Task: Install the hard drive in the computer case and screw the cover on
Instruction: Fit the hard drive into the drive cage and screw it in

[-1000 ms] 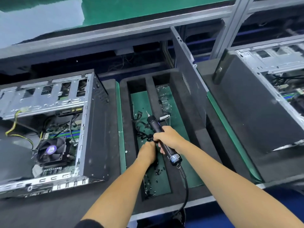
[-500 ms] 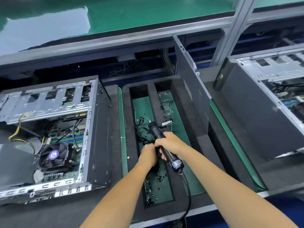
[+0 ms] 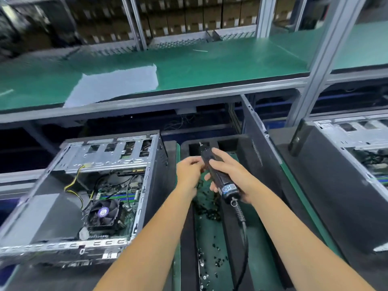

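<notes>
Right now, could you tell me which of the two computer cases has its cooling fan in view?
The open case on the left: its black cooling fan shows. The right-hand case shows no fan.

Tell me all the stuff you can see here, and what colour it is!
computer case: one, black and silver, open, on the left
fan: one, black, inside that case
second case: one, black and silver, far right
side panel: one, dark grey, standing upright beside the tray
foam tray: one, black with green floor, centre
screws: many, small and black, in the tray
shelf: one, green, above
electric screwdriver: one, black, corded
hands: left hand beside the screwdriver, fingers curled; right hand holds it
</notes>
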{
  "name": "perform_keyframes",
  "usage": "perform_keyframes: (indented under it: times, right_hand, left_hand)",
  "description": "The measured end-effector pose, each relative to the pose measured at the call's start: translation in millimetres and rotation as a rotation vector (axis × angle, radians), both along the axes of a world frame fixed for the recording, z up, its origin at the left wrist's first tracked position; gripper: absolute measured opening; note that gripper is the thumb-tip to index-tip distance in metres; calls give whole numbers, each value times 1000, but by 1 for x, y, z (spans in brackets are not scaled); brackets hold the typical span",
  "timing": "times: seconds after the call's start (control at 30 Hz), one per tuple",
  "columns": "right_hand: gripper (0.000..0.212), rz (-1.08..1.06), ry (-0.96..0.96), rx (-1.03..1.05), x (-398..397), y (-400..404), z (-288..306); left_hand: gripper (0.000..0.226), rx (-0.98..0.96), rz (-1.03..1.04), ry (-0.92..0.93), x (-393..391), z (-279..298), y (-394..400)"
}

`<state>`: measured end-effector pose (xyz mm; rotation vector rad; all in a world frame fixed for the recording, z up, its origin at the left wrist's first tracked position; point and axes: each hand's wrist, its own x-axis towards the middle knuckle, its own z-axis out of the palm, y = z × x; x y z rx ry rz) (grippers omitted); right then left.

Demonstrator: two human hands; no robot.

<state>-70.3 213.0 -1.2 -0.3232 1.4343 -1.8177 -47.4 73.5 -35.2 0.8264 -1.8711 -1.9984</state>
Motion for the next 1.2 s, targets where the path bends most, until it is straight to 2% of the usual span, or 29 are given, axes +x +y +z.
perform_keyframes:
  times: [0.1,0.23,0.37,0.5,0.6,0.7,0.8,0.87,0.93,1.03,1.2]
  right_hand:
    - [42,-8,34,-48,-1,-12,33]
    - [54,48,-92,-144,5,-39,74]
    - [59,131,-246,-242,16,-79,100]
    - [55,40,-355,-364,21,-131,110]
    - [45,-99,-303,-514,26,-176,108]
    - [30,-166,-214,-533,31,-216,103]
    - [11,-289,97,-234,29,-250,99]
    - [15,-429,282,-22,23,-269,98]
    - [16,-468,363,45,16,-285,98]
    - [15,-403,274,-49,10,-301,91]
    - [20,-579,67,-261,0,-312,84]
  left_hand:
    - [15,26,140,126,-1,34,-27]
    - [15,-93,192,168,4,65,-63]
    - [22,45,154,254,11,80,-103]
    - [26,118,174,296,22,88,-161]
    - [28,160,205,313,29,89,-209]
    - [28,173,188,292,38,85,-244]
    - [26,175,142,263,50,75,-261]
    - [23,170,74,241,59,63,-266]
    - [22,168,8,221,64,53,-267]
    - [23,207,-47,215,69,40,-265]
    - [16,64,-109,142,78,30,-275]
